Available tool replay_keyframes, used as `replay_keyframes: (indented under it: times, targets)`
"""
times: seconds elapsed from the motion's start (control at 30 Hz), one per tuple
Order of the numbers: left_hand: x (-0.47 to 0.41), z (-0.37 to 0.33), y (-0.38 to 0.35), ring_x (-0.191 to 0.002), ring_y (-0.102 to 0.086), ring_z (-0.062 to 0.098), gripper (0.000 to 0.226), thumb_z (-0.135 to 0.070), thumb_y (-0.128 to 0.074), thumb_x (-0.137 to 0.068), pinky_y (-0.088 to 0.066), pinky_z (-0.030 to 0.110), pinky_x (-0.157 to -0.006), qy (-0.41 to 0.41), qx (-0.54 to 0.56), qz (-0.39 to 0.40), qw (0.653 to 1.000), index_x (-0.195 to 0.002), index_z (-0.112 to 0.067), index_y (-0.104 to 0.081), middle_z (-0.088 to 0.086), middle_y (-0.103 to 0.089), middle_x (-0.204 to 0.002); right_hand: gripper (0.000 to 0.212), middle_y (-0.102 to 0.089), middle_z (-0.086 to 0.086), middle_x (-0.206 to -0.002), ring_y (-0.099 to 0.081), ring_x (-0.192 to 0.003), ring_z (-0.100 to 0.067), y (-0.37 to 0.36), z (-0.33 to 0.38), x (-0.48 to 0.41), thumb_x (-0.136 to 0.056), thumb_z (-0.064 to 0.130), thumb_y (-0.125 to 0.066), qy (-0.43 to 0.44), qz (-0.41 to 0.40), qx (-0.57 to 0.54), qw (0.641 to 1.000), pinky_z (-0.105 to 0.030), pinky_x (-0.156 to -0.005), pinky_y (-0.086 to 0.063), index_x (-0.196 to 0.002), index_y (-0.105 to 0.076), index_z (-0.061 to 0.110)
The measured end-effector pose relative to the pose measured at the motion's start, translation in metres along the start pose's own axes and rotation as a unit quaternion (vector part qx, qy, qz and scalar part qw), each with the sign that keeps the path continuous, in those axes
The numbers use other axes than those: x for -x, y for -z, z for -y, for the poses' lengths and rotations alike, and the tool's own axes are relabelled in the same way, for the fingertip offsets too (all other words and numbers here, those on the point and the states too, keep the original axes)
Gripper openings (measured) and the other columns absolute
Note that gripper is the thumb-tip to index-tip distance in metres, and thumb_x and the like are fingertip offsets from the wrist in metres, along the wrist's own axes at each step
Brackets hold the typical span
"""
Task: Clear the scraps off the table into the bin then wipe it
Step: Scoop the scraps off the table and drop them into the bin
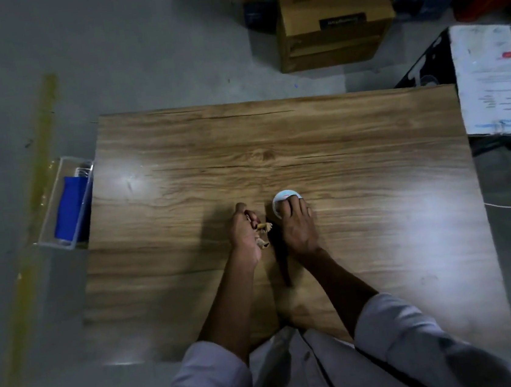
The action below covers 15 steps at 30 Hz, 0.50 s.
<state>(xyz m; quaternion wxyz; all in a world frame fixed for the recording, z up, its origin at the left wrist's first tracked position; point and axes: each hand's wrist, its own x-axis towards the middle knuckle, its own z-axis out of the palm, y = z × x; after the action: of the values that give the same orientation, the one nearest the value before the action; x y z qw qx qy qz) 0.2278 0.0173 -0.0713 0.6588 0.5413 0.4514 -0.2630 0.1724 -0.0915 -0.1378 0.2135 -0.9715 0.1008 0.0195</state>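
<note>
The wooden tabletop [337,139] fills most of the space in front of the person, with a cardboard box [333,25] on the floor beyond it. A clear bin [48,204] sits against the tabletop's left edge, with something blue [70,211] inside. Near the middle, the left hand [244,232] is curled round tan scraps [264,227]. Just beside it, the right hand [297,226] bends its fingers over a small white round piece [283,198] lying on the wood.
</note>
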Motion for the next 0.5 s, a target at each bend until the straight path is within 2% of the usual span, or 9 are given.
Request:
replay_keyframes:
  times: [0.07, 0.1, 0.17, 0.23, 0.27, 0.33, 0.4, 0.5]
  targets:
    - [0.007, 0.004, 0.007, -0.035, -0.026, 0.009, 0.048, -0.031, -0.044, -0.099, -0.014, 0.015, -0.041, 0.012, 0.002, -0.001, 1.000, -0.053, -0.021, -0.039, -0.009, -0.033, -0.039, 0.061, -0.064, -0.019, -0.108, -0.059, -0.100, -0.036, 0.001, 0.004, 0.002, -0.061, 0.004, -0.091, -0.016, 0.015, -0.018, 1.000, -0.045, -0.075, -0.058, -0.114, -0.060, 0.006]
    - [0.011, 0.007, 0.011, -0.037, -0.027, 0.010, 0.047, -0.032, -0.044, -0.099, -0.015, 0.017, -0.043, 0.017, 0.004, -0.002, 1.000, -0.053, -0.021, -0.039, -0.009, -0.033, -0.040, 0.061, -0.064, -0.021, -0.112, -0.060, -0.102, -0.040, -0.001, 0.003, 0.006, -0.062, 0.000, -0.088, -0.018, 0.026, -0.032, 0.999, -0.047, -0.083, -0.056, -0.116, -0.062, 0.003]
    - [0.018, 0.011, 0.019, -0.037, -0.026, 0.011, 0.046, -0.030, -0.043, -0.098, -0.016, 0.017, -0.043, 0.026, 0.035, 0.007, 0.999, -0.053, -0.022, -0.037, -0.009, -0.033, -0.041, 0.062, -0.061, -0.025, -0.120, -0.054, -0.113, -0.040, 0.002, -0.003, 0.012, -0.062, 0.001, -0.081, -0.029, 0.038, -0.076, 0.996, -0.044, -0.097, -0.041, -0.121, -0.063, -0.002]
    - [0.027, 0.014, 0.025, -0.030, -0.024, 0.010, 0.048, -0.027, -0.042, -0.096, -0.016, 0.011, -0.038, 0.035, 0.084, 0.027, 0.996, -0.049, -0.023, -0.036, -0.008, -0.031, -0.042, 0.052, -0.061, -0.024, -0.121, -0.055, -0.113, -0.035, 0.010, -0.005, 0.021, -0.066, 0.005, -0.062, -0.101, 0.018, -0.172, 0.980, -0.038, -0.099, -0.038, -0.117, -0.064, -0.004]
    - [0.032, 0.016, 0.027, -0.029, -0.022, 0.010, 0.050, -0.027, -0.043, -0.095, -0.016, 0.009, -0.038, 0.039, 0.099, 0.036, 0.994, -0.046, -0.021, -0.036, -0.008, -0.029, -0.042, 0.043, -0.063, -0.022, -0.116, -0.057, -0.109, -0.030, 0.018, -0.001, 0.029, -0.072, 0.002, -0.053, -0.159, -0.008, -0.260, 0.952, -0.037, -0.098, -0.042, -0.113, -0.064, -0.004]
    - [0.043, 0.022, 0.026, -0.032, -0.022, 0.011, 0.051, -0.028, -0.047, -0.093, -0.015, 0.010, -0.043, 0.039, 0.112, 0.040, 0.992, -0.044, -0.020, -0.038, -0.008, -0.028, -0.045, 0.025, -0.068, -0.010, -0.107, -0.063, -0.099, -0.015, 0.038, 0.011, 0.047, -0.093, -0.008, -0.047, -0.243, -0.027, -0.443, 0.863, -0.034, -0.093, -0.048, -0.109, -0.064, 0.000]
    - [0.056, 0.028, 0.022, -0.040, -0.022, 0.012, 0.051, -0.032, -0.052, -0.092, -0.013, 0.016, -0.048, 0.037, 0.106, 0.032, 0.993, -0.043, -0.021, -0.039, -0.008, -0.029, -0.047, 0.028, -0.067, 0.005, -0.103, -0.064, -0.090, 0.005, 0.060, 0.022, 0.066, -0.105, -0.009, -0.043, -0.272, -0.015, -0.548, 0.790, -0.020, -0.087, -0.048, -0.108, -0.066, 0.008]
    - [0.077, 0.039, 0.009, -0.041, -0.023, 0.012, 0.046, -0.032, -0.054, -0.091, -0.017, 0.020, -0.047, 0.026, 0.116, 0.028, 0.993, -0.050, -0.023, -0.038, -0.009, -0.029, -0.047, 0.027, -0.063, 0.005, -0.091, -0.059, -0.070, 0.003, 0.078, 0.028, 0.090, -0.109, -0.001, -0.040, -0.318, 0.018, -0.646, 0.694, -0.012, -0.067, -0.044, -0.112, -0.065, 0.010]
